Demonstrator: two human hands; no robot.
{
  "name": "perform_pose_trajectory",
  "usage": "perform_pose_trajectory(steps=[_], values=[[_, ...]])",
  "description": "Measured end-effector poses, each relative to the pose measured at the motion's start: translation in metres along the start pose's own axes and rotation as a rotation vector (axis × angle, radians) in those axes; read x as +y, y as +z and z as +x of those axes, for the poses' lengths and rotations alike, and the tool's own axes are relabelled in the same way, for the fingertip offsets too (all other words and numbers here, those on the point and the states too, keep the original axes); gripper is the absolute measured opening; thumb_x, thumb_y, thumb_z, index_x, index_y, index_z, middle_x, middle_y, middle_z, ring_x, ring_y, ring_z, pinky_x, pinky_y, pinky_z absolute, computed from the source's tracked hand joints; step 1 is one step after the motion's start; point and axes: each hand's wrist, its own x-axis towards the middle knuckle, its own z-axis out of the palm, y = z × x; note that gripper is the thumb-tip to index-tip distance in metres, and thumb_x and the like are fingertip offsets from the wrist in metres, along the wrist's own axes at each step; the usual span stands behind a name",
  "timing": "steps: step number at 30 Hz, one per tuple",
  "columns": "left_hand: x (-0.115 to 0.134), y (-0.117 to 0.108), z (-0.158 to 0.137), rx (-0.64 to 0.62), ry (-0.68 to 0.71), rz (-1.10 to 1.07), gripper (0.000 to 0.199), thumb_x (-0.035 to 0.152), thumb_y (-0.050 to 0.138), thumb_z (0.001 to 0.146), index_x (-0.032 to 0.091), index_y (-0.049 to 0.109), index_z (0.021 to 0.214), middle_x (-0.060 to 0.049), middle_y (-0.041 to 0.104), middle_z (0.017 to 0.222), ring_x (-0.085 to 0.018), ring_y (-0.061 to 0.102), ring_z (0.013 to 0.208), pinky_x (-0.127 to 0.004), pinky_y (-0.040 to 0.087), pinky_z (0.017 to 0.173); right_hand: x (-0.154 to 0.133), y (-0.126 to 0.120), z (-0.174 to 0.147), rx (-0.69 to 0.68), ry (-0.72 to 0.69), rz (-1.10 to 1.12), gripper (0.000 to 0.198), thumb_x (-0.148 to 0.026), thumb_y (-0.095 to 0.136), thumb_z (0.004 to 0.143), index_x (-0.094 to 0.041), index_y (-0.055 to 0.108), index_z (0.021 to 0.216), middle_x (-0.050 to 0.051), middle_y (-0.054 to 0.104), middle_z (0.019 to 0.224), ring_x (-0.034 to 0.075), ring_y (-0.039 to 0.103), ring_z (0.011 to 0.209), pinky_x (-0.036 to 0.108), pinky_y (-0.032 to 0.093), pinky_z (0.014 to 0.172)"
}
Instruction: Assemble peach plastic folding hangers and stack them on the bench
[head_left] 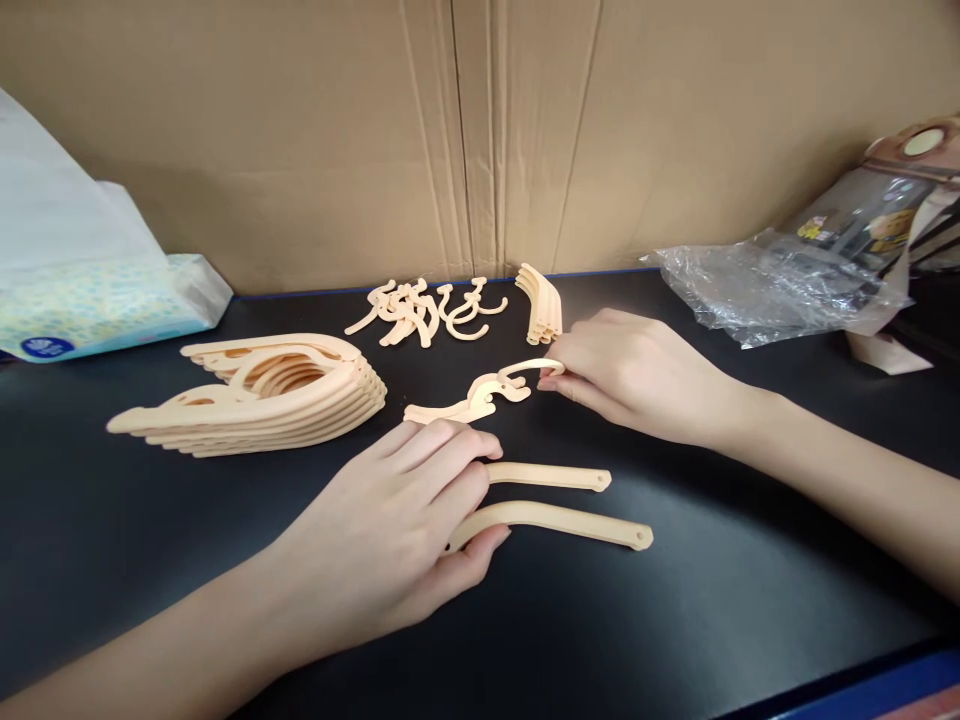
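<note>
My left hand [420, 495] is closed, its thumb and fingers around a curved beige hanger arm [562, 520]. A second hanger arm [555, 475] lies beside it, coming out from under the fingers. Beyond those fingertips are flat beige hanger parts [450, 410], partly hidden by the hand. My right hand [630, 375] pinches the tip of a beige hanger hook [529, 367], whose other end rests at the notched end of those parts. The right fingertips are partly hidden.
A stack of folded beige hangers [322, 400] sits at left. Loose hooks and small parts [409, 312] and a bundle of hanger arms [541, 305] lie behind. A tissue pack [112, 295], clear plastic bag [780, 285] and transparent bottle [855, 215] flank the black table [600, 630]. Cardboard [300, 130] stands behind.
</note>
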Motion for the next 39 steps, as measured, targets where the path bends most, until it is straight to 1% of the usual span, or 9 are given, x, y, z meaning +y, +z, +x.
perform_pose_trajectory(steps=[9,14,19,22,24,27,29,33,39], values=[[-0.0001,0.0003,0.0009,-0.012,0.002,0.016,0.013,0.025,0.053,0.093,0.016,0.058,0.086,-0.009,0.065,0.107,-0.023,0.057,0.099,-0.038,0.045,0.085,0.0003,0.0011,0.0004,-0.030,0.002,0.009,0.029,-0.029,0.041,0.100,-0.016,0.059,0.080,0.003,0.059,0.070,0.016,0.048,0.063,0.030,0.033,0.068],[-0.0013,0.0013,0.0020,0.006,0.036,0.052,0.016,0.024,0.052,0.094,0.016,0.064,0.088,-0.007,0.065,0.104,-0.022,0.057,0.096,-0.037,0.043,0.086,0.0009,0.0032,0.0005,-0.064,0.000,0.024,0.031,-0.029,0.038,0.101,-0.016,0.057,0.080,0.003,0.060,0.072,0.016,0.047,0.063,0.030,0.032,0.068],[0.0013,-0.0007,0.0037,0.023,0.070,0.107,0.016,0.024,0.053,0.093,0.014,0.065,0.090,-0.007,0.067,0.101,-0.023,0.058,0.093,-0.038,0.042,0.086,-0.0005,0.0036,0.0007,-0.090,0.032,0.032,0.033,-0.031,0.036,0.102,-0.016,0.057,0.081,0.004,0.060,0.073,0.016,0.047,0.064,0.030,0.031,0.068],[0.0019,-0.0010,0.0035,0.018,0.063,0.090,0.014,0.025,0.055,0.093,0.013,0.062,0.092,-0.008,0.067,0.102,-0.023,0.058,0.095,-0.038,0.042,0.087,-0.0015,0.0028,0.0008,-0.101,0.047,0.040,0.033,-0.032,0.036,0.102,-0.016,0.057,0.083,0.004,0.060,0.074,0.016,0.046,0.063,0.030,0.030,0.066],[0.0010,-0.0001,0.0023,0.027,0.050,0.060,0.012,0.025,0.057,0.093,0.015,0.058,0.087,-0.008,0.066,0.103,-0.023,0.057,0.097,-0.038,0.041,0.087,-0.0021,0.0020,0.0009,-0.109,0.051,0.048,0.032,-0.032,0.036,0.102,-0.016,0.057,0.083,0.004,0.060,0.075,0.016,0.046,0.064,0.030,0.030,0.065],[-0.0015,0.0012,0.0000,0.048,0.016,0.007,0.020,0.028,0.059,0.093,0.017,0.050,0.078,-0.008,0.064,0.102,-0.022,0.056,0.098,-0.035,0.041,0.084,-0.0028,0.0008,0.0009,-0.133,0.067,0.074,0.031,-0.032,0.036,0.102,-0.016,0.057,0.085,0.004,0.060,0.075,0.017,0.048,0.066,0.030,0.030,0.065],[-0.0027,0.0013,-0.0008,0.059,-0.023,-0.026,0.023,0.029,0.059,0.093,0.018,0.047,0.077,-0.006,0.063,0.098,-0.021,0.055,0.098,-0.032,0.040,0.082,-0.0032,0.0005,0.0008,-0.148,0.079,0.095,0.030,-0.032,0.036,0.102,-0.016,0.057,0.086,0.004,0.060,0.074,0.017,0.049,0.066,0.030,0.030,0.065],[-0.0027,-0.0003,0.0002,0.074,-0.077,-0.055,0.024,0.029,0.056,0.095,0.018,0.044,0.077,-0.004,0.060,0.089,-0.017,0.055,0.089,-0.030,0.039,0.076,-0.0034,0.0015,0.0002,-0.152,0.089,0.149,0.030,-0.032,0.035,0.102,-0.017,0.053,0.085,0.002,0.058,0.072,0.016,0.048,0.063,0.029,0.029,0.062],[-0.0012,-0.0015,0.0018,0.062,-0.120,-0.084,0.028,0.030,0.049,0.098,0.019,0.038,0.075,-0.004,0.059,0.095,-0.018,0.053,0.089,-0.029,0.038,0.074,-0.0040,0.0023,0.0005,-0.163,0.112,0.181,0.028,-0.031,0.035,0.102,-0.019,0.048,0.081,0.001,0.054,0.070,0.015,0.046,0.062,0.028,0.028,0.060]])
